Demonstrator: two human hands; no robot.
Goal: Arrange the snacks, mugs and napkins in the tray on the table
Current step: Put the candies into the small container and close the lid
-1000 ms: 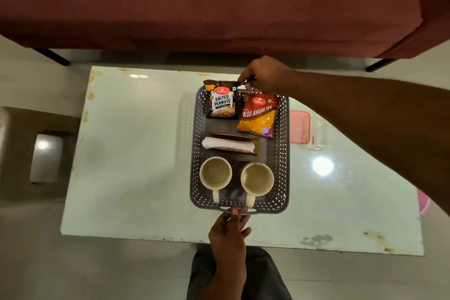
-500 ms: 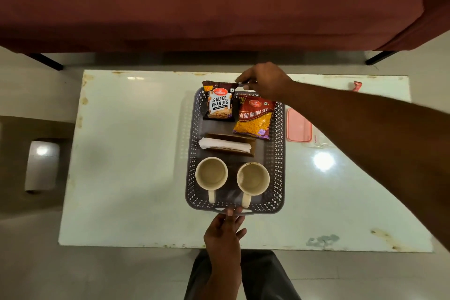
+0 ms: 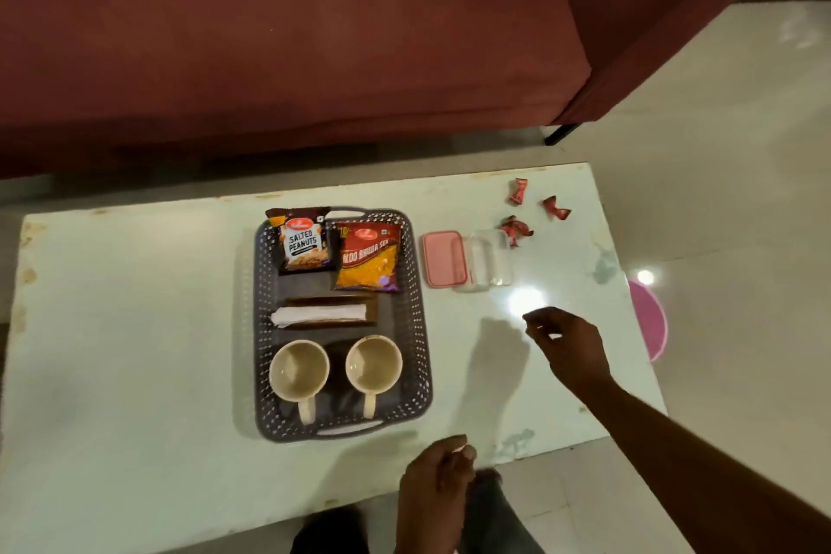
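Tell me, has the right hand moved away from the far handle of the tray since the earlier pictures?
Yes. The right hand has left the tray and now hovers over the table to the tray's right, nearer the person than the pink box.

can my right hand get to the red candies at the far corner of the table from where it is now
Probably yes. The right hand hangs empty over bare table, and the red candies lie beyond it. Only the clear container sits near that path, off to the side.

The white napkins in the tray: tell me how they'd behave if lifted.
The napkins look thin and folded, so probably floppy and very light. They lie loosely stacked on a brown holder, so a careless grip would likely scatter them.
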